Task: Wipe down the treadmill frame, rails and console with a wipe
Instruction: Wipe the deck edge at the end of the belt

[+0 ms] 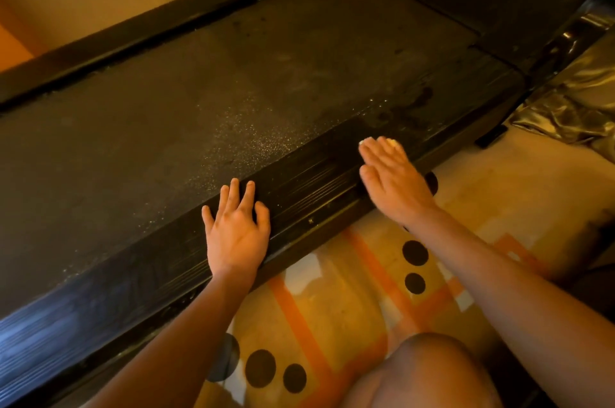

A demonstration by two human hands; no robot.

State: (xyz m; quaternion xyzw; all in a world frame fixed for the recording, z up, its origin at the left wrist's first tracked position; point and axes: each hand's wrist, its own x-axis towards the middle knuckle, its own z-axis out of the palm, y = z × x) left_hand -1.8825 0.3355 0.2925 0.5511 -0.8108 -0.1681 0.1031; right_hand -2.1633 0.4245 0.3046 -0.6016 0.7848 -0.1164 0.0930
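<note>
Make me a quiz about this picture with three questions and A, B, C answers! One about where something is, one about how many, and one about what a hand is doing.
1. Where does the left hand rest?
A) on the floor
B) on the near side rail
C) on the knee

2. How many hands touch that rail?
A) none
B) one
C) two

3. How does the right hand hold its fingers?
A) straight and flat
B) balled in a fist
C) curled round a bottle

Answers: 1 B, its palm lies on the ribbed black rail; 2 C, both hands lie flat on it; 3 A, the fingers stretch out flat along the rail.
</note>
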